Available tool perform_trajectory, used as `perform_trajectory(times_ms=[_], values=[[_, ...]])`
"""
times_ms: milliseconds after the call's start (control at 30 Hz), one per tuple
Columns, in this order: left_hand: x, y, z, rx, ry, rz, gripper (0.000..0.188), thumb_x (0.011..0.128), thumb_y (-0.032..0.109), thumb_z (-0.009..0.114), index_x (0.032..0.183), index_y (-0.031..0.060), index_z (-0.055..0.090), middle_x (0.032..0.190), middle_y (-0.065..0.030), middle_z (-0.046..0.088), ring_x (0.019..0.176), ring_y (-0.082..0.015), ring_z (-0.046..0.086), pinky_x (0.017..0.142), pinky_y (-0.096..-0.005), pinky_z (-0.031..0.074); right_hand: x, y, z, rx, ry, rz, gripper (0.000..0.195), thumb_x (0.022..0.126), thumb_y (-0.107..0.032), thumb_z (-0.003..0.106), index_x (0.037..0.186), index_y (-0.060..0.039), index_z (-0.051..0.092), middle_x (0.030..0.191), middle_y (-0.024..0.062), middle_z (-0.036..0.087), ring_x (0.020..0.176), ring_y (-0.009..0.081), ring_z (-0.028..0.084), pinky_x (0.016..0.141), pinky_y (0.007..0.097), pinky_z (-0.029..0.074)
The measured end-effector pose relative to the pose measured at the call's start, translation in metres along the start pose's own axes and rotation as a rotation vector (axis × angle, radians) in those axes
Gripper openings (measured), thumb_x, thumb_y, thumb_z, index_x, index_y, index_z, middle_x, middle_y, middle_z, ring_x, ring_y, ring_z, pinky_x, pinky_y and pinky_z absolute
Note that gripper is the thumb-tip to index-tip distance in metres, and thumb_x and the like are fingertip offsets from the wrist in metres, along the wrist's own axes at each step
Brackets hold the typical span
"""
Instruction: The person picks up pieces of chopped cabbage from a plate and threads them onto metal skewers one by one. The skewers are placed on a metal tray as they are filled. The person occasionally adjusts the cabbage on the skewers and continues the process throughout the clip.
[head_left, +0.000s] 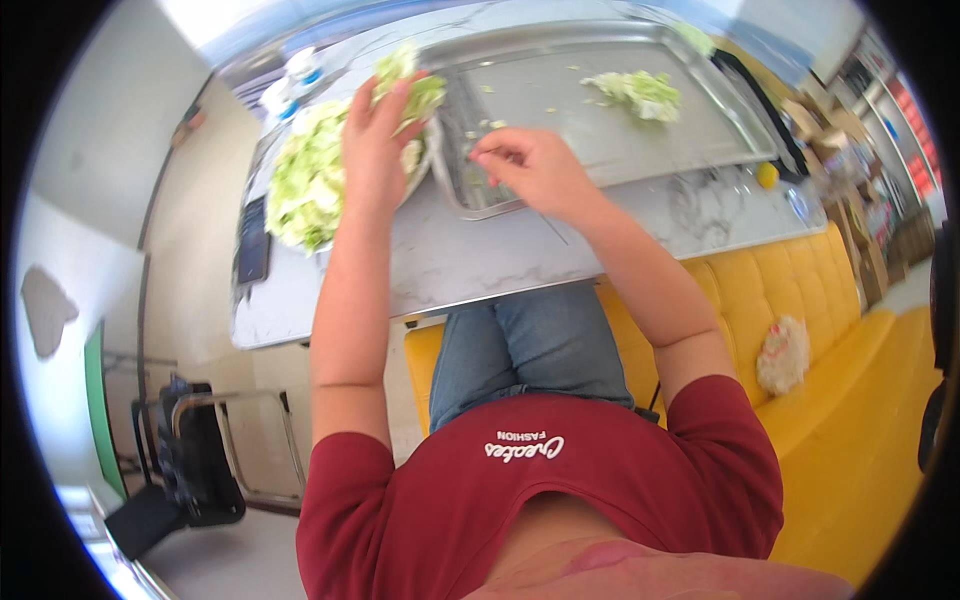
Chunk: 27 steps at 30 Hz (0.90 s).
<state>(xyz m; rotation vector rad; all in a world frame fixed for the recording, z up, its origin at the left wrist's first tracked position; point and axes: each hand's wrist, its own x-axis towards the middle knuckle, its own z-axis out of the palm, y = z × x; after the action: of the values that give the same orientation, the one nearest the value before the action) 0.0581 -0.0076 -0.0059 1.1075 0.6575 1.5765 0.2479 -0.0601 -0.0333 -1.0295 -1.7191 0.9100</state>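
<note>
My left hand (379, 142) is over the right side of a heap of pale green leafy vegetable pieces (309, 176), its fingers around a leaf piece (426, 97). The heap fills a round dish, whose rim (421, 176) shows beside my wrist. My right hand (529, 169) is over the near left part of a shallow metal tray (630, 176), fingertips pinched on a thin, dark skewer-like stick (555, 229) that sticks out below the palm. Small vegetable bits lie near it in the tray. A bunch of leaves (637, 94) rests at the tray's far right.
A smartphone (253, 240) lies left of the heap on the marble-patterned table (465, 262). White and blue bottles (289, 86) stand behind the heap. A yellow object (766, 175) is right of the tray. A yellow padded bench (780, 277) and cardboard boxes (847, 202) are at the right.
</note>
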Motion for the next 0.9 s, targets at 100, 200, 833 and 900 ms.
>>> perform_trajectory(times_ms=[100, 200, 833, 900], values=[[0.002, -0.008, 0.011, -0.027, -0.006, -0.074, 0.039, 0.094, 0.014, 0.059, 0.127, -0.0013, 0.047, 0.115, -0.0188, 0.063, 0.107, -0.0223, 0.06, 0.087, -0.0371, 0.053, -0.016, 0.0, -0.006, -0.102, 0.045, -0.035, 0.015, 0.089, -0.013, 0.062, 0.097, -0.0011, 0.068, 0.072, 0.0024, 0.063, 0.063, 0.0074, 0.057, 0.054, 0.0234, 0.042], [-0.001, -0.016, 0.014, 0.022, -0.083, -0.086, 0.041, 0.097, 0.017, 0.054, 0.132, -0.0021, 0.044, 0.117, -0.0192, 0.061, 0.108, -0.0232, 0.059, 0.094, -0.0394, 0.05, -0.025, -0.002, -0.012, -0.129, 0.028, 0.004, 0.016, 0.089, -0.015, 0.062, 0.096, -0.0025, 0.069, 0.073, 0.0032, 0.065, 0.063, 0.0081, 0.058, 0.055, 0.0246, 0.043], [-0.018, -0.048, 0.003, 0.465, -0.164, 0.222, 0.026, 0.097, 0.01, 0.053, 0.12, 0.0002, 0.057, 0.113, -0.0126, 0.067, 0.105, -0.0183, 0.063, 0.094, -0.03, 0.047, -0.017, 0.093, -0.298, -0.589, 0.192, 0.793, 0.013, 0.078, -0.011, 0.067, 0.084, 0.0005, 0.069, 0.065, 0.0066, 0.064, 0.044, 0.0088, 0.044, 0.04, 0.0267, 0.034], [-0.019, -0.049, 0.002, 0.498, -0.156, 0.244, 0.025, 0.096, 0.009, 0.053, 0.118, 0.0002, 0.058, 0.11, -0.0115, 0.068, 0.103, -0.0174, 0.064, 0.093, -0.0299, 0.048, -0.016, 0.091, -0.299, -0.56, 0.154, 0.754, 0.013, 0.079, -0.012, 0.067, 0.083, 0.0004, 0.069, 0.066, 0.0065, 0.064, 0.044, 0.0078, 0.044, 0.041, 0.0257, 0.034]])
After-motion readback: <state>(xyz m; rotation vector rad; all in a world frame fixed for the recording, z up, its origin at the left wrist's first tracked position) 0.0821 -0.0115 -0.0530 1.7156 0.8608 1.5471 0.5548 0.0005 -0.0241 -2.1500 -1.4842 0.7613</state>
